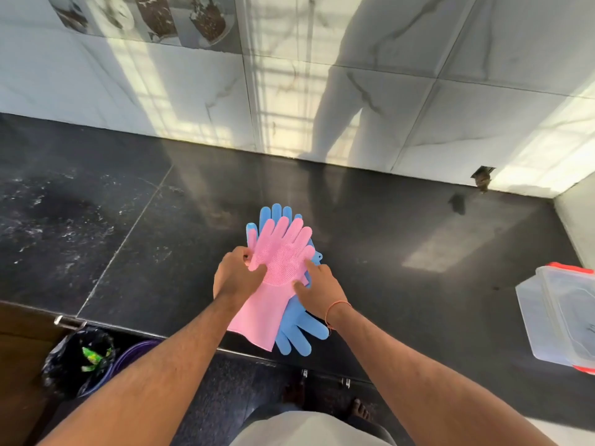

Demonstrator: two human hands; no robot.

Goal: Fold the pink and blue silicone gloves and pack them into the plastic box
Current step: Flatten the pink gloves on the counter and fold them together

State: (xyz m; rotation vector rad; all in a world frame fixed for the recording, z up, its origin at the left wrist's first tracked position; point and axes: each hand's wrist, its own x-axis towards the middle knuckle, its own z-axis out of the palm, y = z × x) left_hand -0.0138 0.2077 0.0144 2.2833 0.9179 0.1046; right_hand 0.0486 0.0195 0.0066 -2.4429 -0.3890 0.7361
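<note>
Gloves [283, 262]: one pink, two blue

A black stone desk [370, 220] filled the middle of the frame, with a white marble-tiled wall [322, 75] above it. At lower left stood a bin with a black bag [80, 358].

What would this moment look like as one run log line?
stage: aligning stack | pink glove: flat atop blue gloves | left hand: pinching pink glove edge | right hand: pressing stack | plastic box: right, no gloves inside
</note>
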